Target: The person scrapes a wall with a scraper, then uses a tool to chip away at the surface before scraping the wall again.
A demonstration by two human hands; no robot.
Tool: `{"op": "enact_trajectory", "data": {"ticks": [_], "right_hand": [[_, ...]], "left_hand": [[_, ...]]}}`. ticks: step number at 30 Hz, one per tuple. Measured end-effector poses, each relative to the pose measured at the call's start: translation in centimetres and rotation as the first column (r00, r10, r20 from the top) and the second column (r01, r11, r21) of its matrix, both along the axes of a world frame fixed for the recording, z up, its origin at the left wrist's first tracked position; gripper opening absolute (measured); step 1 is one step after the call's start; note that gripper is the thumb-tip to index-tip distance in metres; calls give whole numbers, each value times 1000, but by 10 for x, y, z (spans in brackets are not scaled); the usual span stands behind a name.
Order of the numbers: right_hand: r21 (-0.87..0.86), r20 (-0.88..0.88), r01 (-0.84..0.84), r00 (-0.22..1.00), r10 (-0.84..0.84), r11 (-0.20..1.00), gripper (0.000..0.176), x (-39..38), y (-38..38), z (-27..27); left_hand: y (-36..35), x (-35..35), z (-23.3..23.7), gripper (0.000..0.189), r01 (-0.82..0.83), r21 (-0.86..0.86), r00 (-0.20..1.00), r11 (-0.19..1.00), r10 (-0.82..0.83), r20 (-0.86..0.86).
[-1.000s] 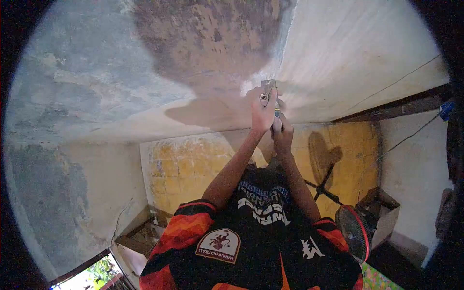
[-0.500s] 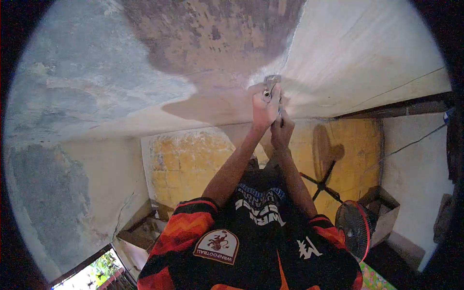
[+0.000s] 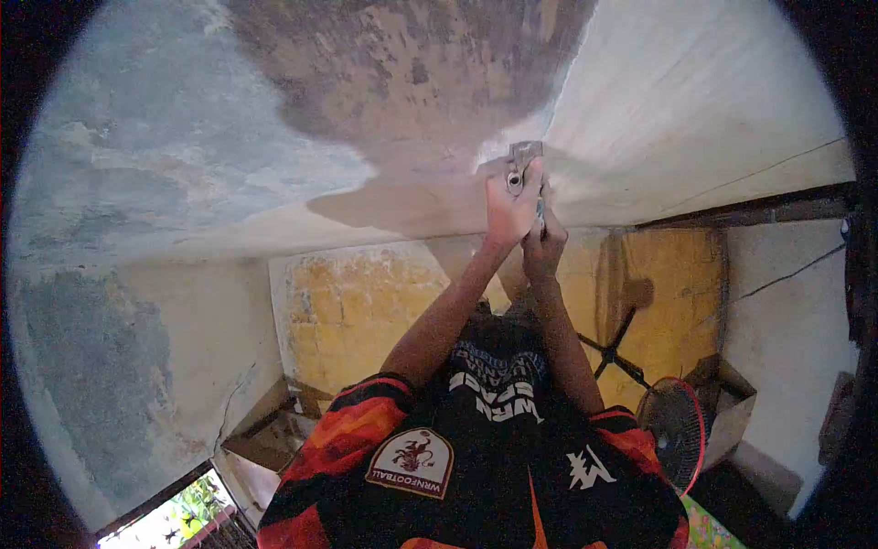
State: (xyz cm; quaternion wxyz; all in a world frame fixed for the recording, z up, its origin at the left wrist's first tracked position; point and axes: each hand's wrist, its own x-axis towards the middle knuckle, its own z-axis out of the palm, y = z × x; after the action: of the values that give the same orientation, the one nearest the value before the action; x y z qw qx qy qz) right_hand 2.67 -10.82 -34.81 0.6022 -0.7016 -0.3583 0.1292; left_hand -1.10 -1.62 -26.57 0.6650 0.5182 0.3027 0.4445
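My left hand (image 3: 510,212) is closed around a hand tool with a flat grey end (image 3: 526,150), held up against the wall near a corner line. A round metal ring or hole (image 3: 514,180) shows beside my left fingers. Just below and to the right, my right hand (image 3: 546,245) is closed on the tool's lower, narrow part, its fingers close to my left palm. The tool's flat end overlaps the pale plaster of the wall (image 3: 439,160); most of its body is hidden by my fingers, and I cannot tell its exact kind.
Shadows fall across the patchy grey and white wall. Below lies a yellow, worn floor (image 3: 366,302). A fan with a red-rimmed guard (image 3: 672,430) stands at the right beside a cardboard box (image 3: 732,416). Another open box (image 3: 265,439) is at the left, near a bright opening (image 3: 174,517).
Both hands and the tool have shifted slightly right in view, and the flat end looks more upright. The grip of both hands stays the same.
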Motion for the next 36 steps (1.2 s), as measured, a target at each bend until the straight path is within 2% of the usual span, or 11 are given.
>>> {"op": "enact_trajectory", "data": {"ticks": [2, 5, 8, 11, 14, 17, 20, 26, 29, 31, 36], "right_hand": [[-21, -40, -6, 999, 5, 1000, 25, 0, 0, -6], [-2, -59, 3, 998, -3, 1000, 29, -1, 0, 5], [18, -95, -38, 995, 40, 999, 31, -3, -5, 24], [-14, -197, -39, 980, 35, 999, 31, -7, -10, 14], [-34, -178, -39, 983, 32, 999, 31, -1, -7, 18], [-2, -199, -83, 977, 81, 997, 32, -4, -8, 22], [-14, -222, -85, 972, 80, 996, 31, -1, -6, 4], [-45, -226, -58, 973, 47, 997, 28, -6, -11, 10], [-2, -143, -48, 989, 47, 999, 29, 0, -9, 9], [51, -82, -30, 996, 34, 998, 30, 1, -4, 25], [59, -154, -67, 985, 76, 996, 33, 9, 1, 4]], "left_hand": [[-2, -1, -33, 30, -27, 113, 992, 993, 40, -118], [-9, 1, -12, 31, -98, 64, 962, 993, 111, -251], [-11, 2, 29, 32, -50, -159, 999, 986, 49, -10], [-9, 1, -39, 24, -73, -25, 959, 997, 63, -276], [-8, 10, -43, 32, -93, -42, 984, 995, 85, -158], [-7, 1, 21, 32, -46, -59, 996, 997, 41, -82], [-5, 0, -22, 30, -75, 175, 970, 982, 112, -216], [-9, -3, 8, 27, -44, -64, 977, 997, 30, -211], [-9, -3, -4, 22, -41, -18, 985, 999, 38, -170], [-6, 5, 18, 20, -91, 22, 990, 996, 93, -105], [-7, 5, 16, 19, -97, -35, 983, 995, 91, -160]]}}
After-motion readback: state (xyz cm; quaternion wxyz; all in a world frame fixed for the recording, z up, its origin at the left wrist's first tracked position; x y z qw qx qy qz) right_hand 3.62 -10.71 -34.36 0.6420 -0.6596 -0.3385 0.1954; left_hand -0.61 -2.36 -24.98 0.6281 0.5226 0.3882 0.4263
